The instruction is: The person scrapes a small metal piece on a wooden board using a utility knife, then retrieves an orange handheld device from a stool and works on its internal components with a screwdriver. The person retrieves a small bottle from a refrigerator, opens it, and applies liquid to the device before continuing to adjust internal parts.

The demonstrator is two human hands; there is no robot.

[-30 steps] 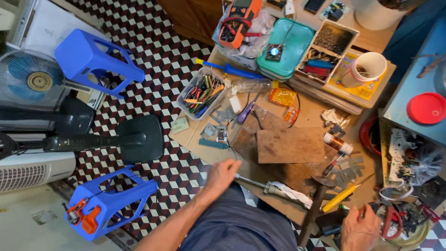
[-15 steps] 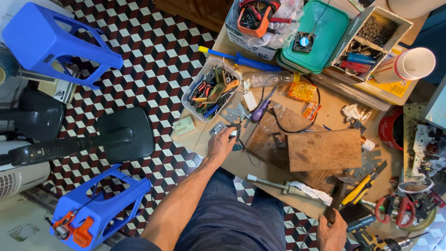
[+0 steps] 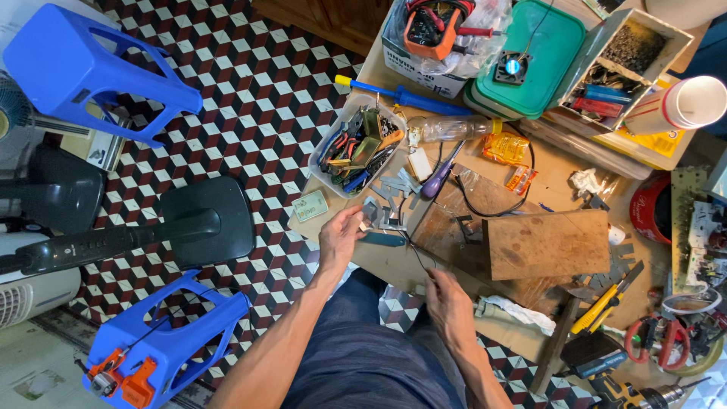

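My left hand [image 3: 341, 236] reaches over the near left edge of the cardboard-covered workbench [image 3: 394, 266]. Its fingertips pinch a small grey metal piece [image 3: 366, 224] at the edge of a scatter of similar metal pieces [image 3: 390, 198]. A short blue-handled tool [image 3: 383, 239] lies just right of that hand. My right hand [image 3: 448, 301] rests at the bench's front edge, its fingertips closed at the end of a thin dark wire [image 3: 418, 256] that runs up toward the blue-handled tool.
A clear tray of hand tools [image 3: 354, 144], a blue screwdriver [image 3: 413, 97], a purple-handled screwdriver [image 3: 437, 180] and a wooden board [image 3: 549, 244] lie on the bench. A green box [image 3: 539, 68] sits behind. On the floor are two blue stools [image 3: 79, 68] [image 3: 163, 344] and a black fan base [image 3: 212, 220].
My left hand has drawn back from the metal scatter to its near edge. My right hand has come from the lower right to the bench front, by the wire. The view has shifted slightly.
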